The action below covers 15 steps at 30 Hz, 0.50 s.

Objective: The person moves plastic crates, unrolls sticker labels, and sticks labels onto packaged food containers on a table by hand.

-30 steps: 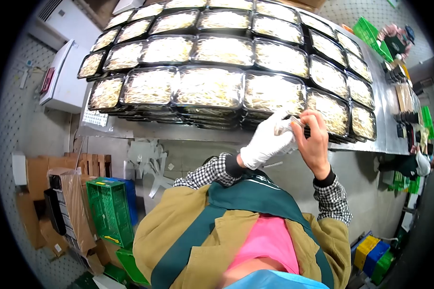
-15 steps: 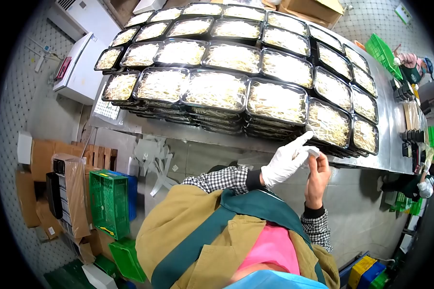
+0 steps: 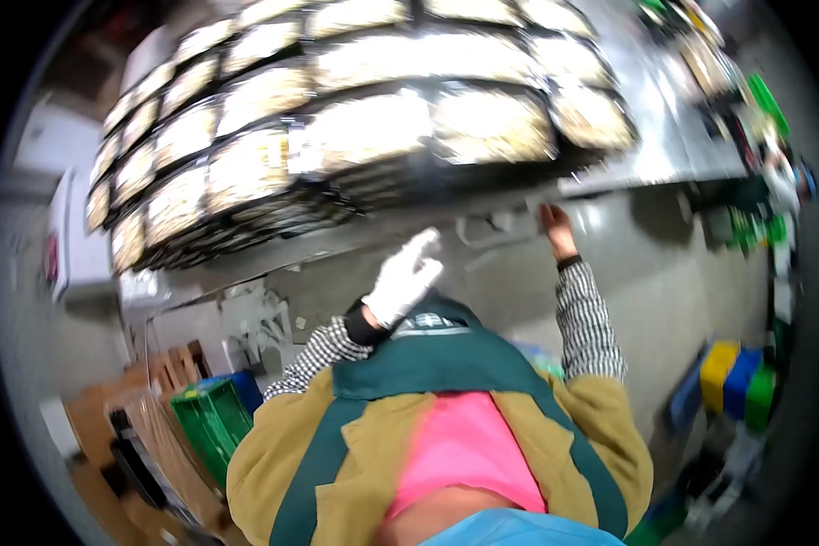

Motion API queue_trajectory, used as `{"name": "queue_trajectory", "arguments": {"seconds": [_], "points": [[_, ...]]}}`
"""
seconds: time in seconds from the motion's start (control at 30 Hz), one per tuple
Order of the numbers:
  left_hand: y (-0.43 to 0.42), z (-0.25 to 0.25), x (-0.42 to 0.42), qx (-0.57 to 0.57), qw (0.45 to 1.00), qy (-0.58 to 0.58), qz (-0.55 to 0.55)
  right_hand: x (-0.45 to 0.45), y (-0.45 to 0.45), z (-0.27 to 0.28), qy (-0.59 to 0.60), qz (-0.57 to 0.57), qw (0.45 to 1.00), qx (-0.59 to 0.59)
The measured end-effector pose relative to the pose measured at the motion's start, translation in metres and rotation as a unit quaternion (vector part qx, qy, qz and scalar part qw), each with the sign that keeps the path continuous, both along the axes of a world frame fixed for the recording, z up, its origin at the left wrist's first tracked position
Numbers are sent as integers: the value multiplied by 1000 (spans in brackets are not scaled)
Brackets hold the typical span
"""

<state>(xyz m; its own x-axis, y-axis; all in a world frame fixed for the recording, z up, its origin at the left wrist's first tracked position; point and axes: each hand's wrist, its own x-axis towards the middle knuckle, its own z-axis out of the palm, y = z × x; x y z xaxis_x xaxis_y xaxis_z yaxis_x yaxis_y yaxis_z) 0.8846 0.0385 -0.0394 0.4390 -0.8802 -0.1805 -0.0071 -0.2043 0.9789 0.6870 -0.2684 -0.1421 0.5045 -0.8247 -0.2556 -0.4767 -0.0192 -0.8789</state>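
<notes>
My left hand (image 3: 404,280), in a white glove, is held in front of the apron, below the metal table's edge. Its thumb and fingers are apart with nothing between them. Farther right, my bare right hand (image 3: 558,231) is near the table edge; motion blur smears its fingers, and whether it holds anything is unclear. Beyond both hands, black trays of pale, sprout-like food (image 3: 491,126) under clear covers stand stacked in rows on the metal table (image 3: 678,164). Neither hand touches them.
Green crate (image 3: 211,428) and cardboard boxes (image 3: 100,400) stand at the lower left. A white appliance (image 3: 84,237) is at the far left. Another person (image 3: 778,187) is at the right, near green crates. Yellow, blue and green bins (image 3: 742,382) sit lower right.
My hands were together and have moved apart, the left one leftward and the right one slightly left and up. The view has swung, so the tray rows appear farther left.
</notes>
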Motion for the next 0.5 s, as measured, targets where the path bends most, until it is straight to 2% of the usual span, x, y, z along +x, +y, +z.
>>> {"name": "queue_trajectory", "arguments": {"seconds": [0.03, 0.07, 0.1, 0.13, 0.2, 0.27, 0.33, 0.37, 0.43, 0.5], "points": [[4, 23, 3, 43, 996, -80, -6, 6, -17, -35, -6, -16, 998, 59], [12, 9, 3, -4, 1000, -14, 17, 20, -21, -50, 10, -4, 1000, -1], [16, 11, 5, 0, 999, -35, 32, 28, -26, -67, 7, 23, 996, -87], [21, 11, 8, 5, 998, -50, 43, 33, -29, -78, 16, 49, 994, -100], [33, 7, 10, 6, 997, -46, 59, 41, -28, -89, -6, 31, 999, -8], [46, 4, 11, 12, 994, -61, 92, 50, -28, -95, 55, 40, 994, -80], [60, 3, 13, 20, 988, -95, 116, 57, -37, -125, 195, 70, 956, -208], [67, 4, 13, 28, 988, -79, 133, 54, -37, -154, 56, 24, 964, -260], [81, 9, 16, 42, 984, -47, 164, 59, -21, -119, 99, 47, 983, -149], [91, 7, 26, 63, 980, -60, 176, 52, -32, -127, 180, 56, 976, -112]]}}
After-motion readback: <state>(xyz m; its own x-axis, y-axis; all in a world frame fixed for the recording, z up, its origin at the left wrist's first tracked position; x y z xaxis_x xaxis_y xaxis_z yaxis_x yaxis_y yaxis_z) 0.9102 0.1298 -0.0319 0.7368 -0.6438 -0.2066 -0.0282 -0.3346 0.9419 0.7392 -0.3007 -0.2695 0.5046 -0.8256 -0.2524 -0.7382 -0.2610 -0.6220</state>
